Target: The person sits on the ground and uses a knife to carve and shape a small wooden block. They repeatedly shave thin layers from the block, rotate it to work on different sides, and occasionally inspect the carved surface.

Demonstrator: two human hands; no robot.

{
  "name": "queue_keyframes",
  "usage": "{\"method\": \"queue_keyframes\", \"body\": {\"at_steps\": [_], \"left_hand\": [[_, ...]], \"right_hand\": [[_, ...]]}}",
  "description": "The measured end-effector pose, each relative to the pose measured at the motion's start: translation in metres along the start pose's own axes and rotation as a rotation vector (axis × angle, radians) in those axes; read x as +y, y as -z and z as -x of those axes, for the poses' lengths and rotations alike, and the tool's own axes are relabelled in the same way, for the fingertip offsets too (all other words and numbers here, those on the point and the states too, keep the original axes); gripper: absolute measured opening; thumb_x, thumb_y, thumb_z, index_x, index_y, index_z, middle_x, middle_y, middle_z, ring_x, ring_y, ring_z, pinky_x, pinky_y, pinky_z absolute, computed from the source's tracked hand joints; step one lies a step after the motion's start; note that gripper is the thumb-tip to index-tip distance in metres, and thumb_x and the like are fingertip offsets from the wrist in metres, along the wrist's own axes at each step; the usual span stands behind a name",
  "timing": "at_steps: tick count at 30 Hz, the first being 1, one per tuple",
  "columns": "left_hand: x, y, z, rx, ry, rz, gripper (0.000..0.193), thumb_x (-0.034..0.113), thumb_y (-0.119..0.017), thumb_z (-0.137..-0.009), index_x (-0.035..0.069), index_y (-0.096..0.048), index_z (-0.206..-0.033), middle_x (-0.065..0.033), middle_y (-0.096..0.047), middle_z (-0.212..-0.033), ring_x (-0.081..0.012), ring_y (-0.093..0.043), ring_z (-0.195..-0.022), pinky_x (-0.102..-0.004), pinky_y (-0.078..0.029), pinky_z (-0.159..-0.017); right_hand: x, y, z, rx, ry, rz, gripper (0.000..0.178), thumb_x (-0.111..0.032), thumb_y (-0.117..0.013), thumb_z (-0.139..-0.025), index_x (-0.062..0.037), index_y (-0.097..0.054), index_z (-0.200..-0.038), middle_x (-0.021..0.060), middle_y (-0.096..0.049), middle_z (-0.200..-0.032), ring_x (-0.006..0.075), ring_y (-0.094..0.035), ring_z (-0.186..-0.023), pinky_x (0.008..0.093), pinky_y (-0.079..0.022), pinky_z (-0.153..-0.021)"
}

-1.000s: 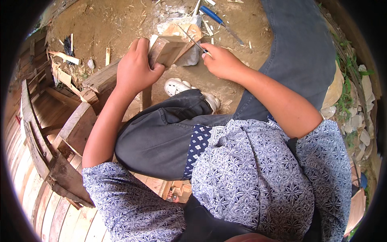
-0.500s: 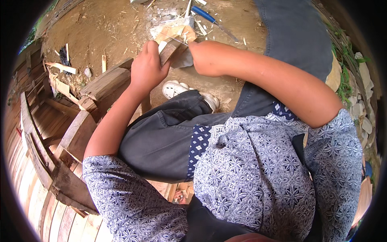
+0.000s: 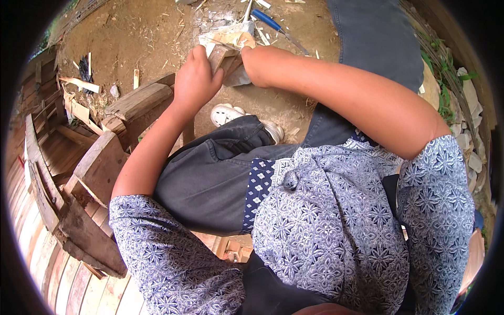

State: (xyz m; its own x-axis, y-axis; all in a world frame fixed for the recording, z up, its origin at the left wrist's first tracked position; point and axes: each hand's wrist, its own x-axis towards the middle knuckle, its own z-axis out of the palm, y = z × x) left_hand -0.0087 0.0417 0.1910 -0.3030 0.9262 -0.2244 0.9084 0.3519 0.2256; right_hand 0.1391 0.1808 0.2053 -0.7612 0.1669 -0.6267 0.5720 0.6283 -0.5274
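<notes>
My left hand (image 3: 195, 79) is wrapped round a short block of wood (image 3: 224, 59), brown on its sides with a paler cut face. Closed in a fist close beside it, my right hand (image 3: 256, 67) grips what looks like a thin-bladed knife (image 3: 227, 43). Its narrow blade crosses the far end of the wood; the handle is hidden in my fist. Just beyond both hands sits a pale, chipped block (image 3: 234, 38), partly covered by the wood and my fingers.
A blue-handled tool (image 3: 266, 20) with a flat metal blade lies on the dirt ground among pale shavings. Left of me stand heavy wooden beams (image 3: 139, 102) and a curved timber frame (image 3: 89, 231). Stones (image 3: 474, 161) and plants edge the right side. A white shoe (image 3: 224, 113) shows below my hands.
My right hand and the knife have shifted slightly left and up along the wood. The block has turned a little in my left hand, which keeps its grip.
</notes>
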Motion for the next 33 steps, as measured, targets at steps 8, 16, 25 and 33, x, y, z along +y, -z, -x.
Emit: {"method": "queue_keyframes", "body": {"at_steps": [8,16,25,33], "left_hand": [[0.011,0.001,-0.002,-0.029,-0.028,0.067,0.044,0.027,-0.068,-0.085,0.001,-0.039,-0.104,-0.0273,-0.057,-0.094,-0.0475,-0.061,-0.081,-0.0536,-0.051,-0.069],[0.010,0.003,-0.001,0.016,0.029,0.086,0.051,0.044,-0.064,-0.092,-0.002,-0.046,-0.104,-0.0288,-0.059,-0.091,-0.0485,-0.060,-0.085,-0.0524,-0.049,-0.071],[0.005,0.000,-0.003,0.049,0.005,0.098,0.049,0.041,-0.062,-0.094,-0.003,-0.043,-0.101,-0.0306,-0.058,-0.090,-0.0509,-0.060,-0.081,-0.0542,-0.048,-0.067],[0.005,0.000,-0.003,0.042,0.011,0.074,0.050,0.042,-0.063,-0.093,-0.003,-0.044,-0.102,-0.0295,-0.058,-0.092,-0.0493,-0.062,-0.078,-0.0532,-0.050,-0.065]], "right_hand": [[0.048,-0.011,-0.025,-0.168,-0.074,0.381,0.031,-0.015,-0.062,-0.082,0.0028,-0.071,-0.107,0.0195,-0.073,-0.101,0.0326,-0.071,-0.094,0.0435,-0.058,-0.077],[0.047,-0.007,-0.007,-0.017,-0.002,-0.127,0.031,-0.015,-0.049,-0.089,0.0056,-0.064,-0.107,0.0284,-0.068,-0.095,0.0408,-0.068,-0.090,0.0482,-0.054,-0.077],[0.013,0.012,-0.013,-0.181,0.001,0.153,0.033,-0.004,-0.057,-0.082,0.0072,-0.061,-0.113,0.0277,-0.069,-0.104,0.0411,-0.067,-0.101,0.0466,-0.054,-0.082],[0.005,-0.006,-0.046,-0.062,-0.036,0.157,0.029,-0.011,-0.074,-0.071,-0.0032,-0.077,-0.099,0.0173,-0.074,-0.102,0.0337,-0.072,-0.092,0.0453,-0.057,-0.080]]}}
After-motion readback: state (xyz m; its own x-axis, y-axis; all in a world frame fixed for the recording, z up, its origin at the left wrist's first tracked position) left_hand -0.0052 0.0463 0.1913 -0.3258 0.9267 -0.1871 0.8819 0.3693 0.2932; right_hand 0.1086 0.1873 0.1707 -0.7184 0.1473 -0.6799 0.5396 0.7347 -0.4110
